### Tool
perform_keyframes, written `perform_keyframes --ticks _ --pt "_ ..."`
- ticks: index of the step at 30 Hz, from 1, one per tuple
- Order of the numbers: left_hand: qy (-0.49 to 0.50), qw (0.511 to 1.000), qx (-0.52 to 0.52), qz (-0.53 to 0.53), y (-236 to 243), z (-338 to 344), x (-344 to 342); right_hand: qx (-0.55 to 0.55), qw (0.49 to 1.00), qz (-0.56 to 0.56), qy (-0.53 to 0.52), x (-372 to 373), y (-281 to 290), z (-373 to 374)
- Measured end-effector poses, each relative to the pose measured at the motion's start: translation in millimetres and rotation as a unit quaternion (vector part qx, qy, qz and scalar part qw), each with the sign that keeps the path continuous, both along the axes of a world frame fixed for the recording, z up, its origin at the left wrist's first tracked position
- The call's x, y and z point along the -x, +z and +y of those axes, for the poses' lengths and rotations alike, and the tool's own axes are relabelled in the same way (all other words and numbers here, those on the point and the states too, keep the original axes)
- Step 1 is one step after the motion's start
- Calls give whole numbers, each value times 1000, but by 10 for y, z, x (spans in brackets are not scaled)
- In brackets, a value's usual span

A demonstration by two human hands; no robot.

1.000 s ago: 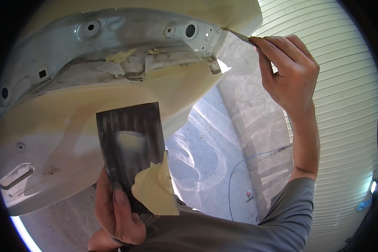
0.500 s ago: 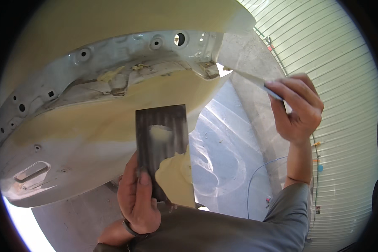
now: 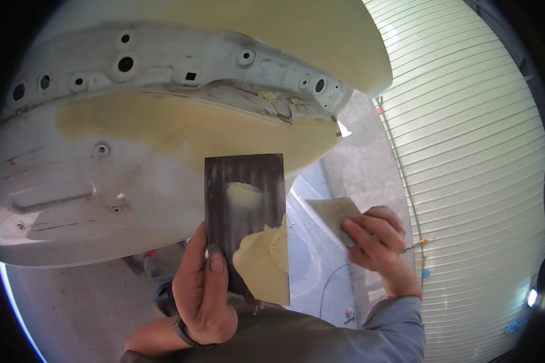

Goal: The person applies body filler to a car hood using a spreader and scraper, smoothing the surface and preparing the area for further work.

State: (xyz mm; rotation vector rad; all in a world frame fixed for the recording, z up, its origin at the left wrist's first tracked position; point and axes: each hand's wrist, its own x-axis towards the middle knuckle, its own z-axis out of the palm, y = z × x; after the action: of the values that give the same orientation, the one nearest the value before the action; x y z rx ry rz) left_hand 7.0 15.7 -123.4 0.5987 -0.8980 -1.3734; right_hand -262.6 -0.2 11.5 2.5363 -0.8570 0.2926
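My left hand (image 3: pixel 203 290) grips the lower end of a dark rectangular metal board (image 3: pixel 243 209). A blob of pale yellow filler paste (image 3: pixel 265 263) sits on the board's lower right part. My right hand (image 3: pixel 375 242) pinches a small grey spreader blade (image 3: pixel 333 212), held just right of the board and apart from it. Above both hands hangs a grey car body panel (image 3: pixel 60 181) with bolt holes and a ridge. A broad patch of yellow filler (image 3: pixel 181 124) is spread on the panel below the ridge.
A ribbed roller shutter wall (image 3: pixel 466 151) fills the right side. A concrete floor (image 3: pixel 72 308) lies below, with a thin cable (image 3: pixel 330 284) running across it. Small coloured bits lie at the foot of the shutter.
My right hand has come down from the panel's right edge with the spreader to beside the board. The left hand and board have shifted right and slightly lower in view.
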Motion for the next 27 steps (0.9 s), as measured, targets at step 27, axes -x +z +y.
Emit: perform_keyframes --ticks 27 --pt "-5 997 27 78 -262 246 350 277 901 332 -27 -1339 1245 -805"
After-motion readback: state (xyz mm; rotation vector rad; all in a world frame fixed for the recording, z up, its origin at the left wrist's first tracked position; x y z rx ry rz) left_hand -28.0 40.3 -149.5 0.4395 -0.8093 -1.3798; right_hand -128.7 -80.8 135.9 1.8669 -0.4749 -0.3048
